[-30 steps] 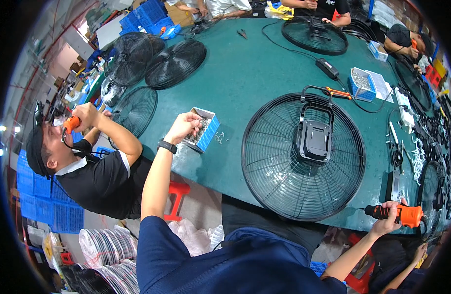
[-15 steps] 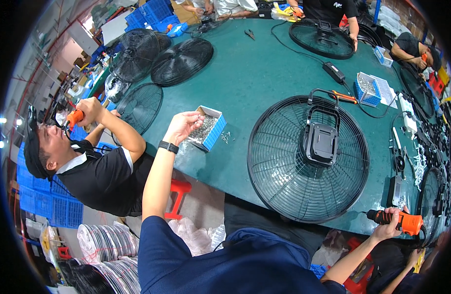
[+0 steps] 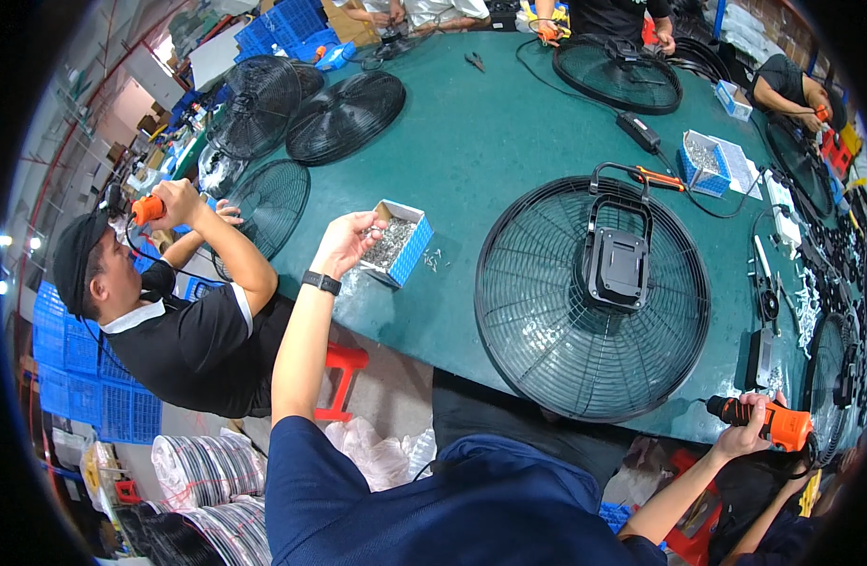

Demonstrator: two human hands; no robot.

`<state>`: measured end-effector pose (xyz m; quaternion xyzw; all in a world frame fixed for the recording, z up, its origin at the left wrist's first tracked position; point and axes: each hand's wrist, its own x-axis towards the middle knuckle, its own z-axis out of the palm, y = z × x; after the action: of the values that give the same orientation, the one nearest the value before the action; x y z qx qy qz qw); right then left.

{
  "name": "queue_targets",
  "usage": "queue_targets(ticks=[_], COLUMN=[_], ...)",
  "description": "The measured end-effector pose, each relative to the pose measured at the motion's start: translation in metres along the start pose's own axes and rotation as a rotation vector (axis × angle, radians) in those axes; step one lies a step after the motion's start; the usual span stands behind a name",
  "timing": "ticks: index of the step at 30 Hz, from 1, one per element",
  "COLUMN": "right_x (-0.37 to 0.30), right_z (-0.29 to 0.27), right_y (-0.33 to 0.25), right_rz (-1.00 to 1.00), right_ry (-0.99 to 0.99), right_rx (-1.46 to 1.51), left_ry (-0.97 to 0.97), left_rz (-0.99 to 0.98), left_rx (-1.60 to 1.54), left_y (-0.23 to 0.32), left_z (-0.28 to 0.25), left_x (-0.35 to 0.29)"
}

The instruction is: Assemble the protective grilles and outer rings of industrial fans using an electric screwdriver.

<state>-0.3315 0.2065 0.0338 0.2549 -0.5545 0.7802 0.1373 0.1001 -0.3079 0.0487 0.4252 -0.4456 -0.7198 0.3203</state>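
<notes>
Screws (image 3: 392, 247) filled an open blue-and-white box (image 3: 413, 259) on the left part of a green table (image 3: 462, 141), and a few loose ones lay just beside it. Over the box's left side, the left hand (image 3: 345, 242) had its fingers curled and their tips drawn close together; whether a screw sat between them, I could not tell. A dark band (image 3: 322, 282) circled that wrist. The right hand (image 3: 746, 434), near the table's front edge on the right, was wrapped around an orange and black power screwdriver (image 3: 785, 426), whose tip pointed leftward. Between the hands, a black fan (image 3: 598, 294) lay on the table, its squarish housing (image 3: 621, 264) uppermost. By its far rim lay a tool with orange grips (image 3: 658, 179), near a second box of screws (image 3: 719, 177). Black wire grilles (image 3: 346, 118) lay farther left, and pliers (image 3: 475, 61) rested toward the far side. At left, a co-worker in a black top (image 3: 193, 349) held up an orange tool (image 3: 148, 208); a red stool (image 3: 344, 373) stood below the table's edge.
</notes>
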Motion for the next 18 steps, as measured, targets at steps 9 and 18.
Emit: queue_targets(ticks=[9,18], right_x=[-0.005,-0.005], right_z=[0.004,0.007], right_y=[-0.003,-0.002], right_rz=[-0.012,-0.043], right_ry=[0.022,-0.001], right_rx=[-0.051,-0.057], left_ry=[0.036,-0.177], left_rz=[-0.104,-0.04], left_rx=[-0.329,-0.438], left_y=[0.003,-0.015], left_z=[0.004,-0.027], left_x=[-0.001,0.004])
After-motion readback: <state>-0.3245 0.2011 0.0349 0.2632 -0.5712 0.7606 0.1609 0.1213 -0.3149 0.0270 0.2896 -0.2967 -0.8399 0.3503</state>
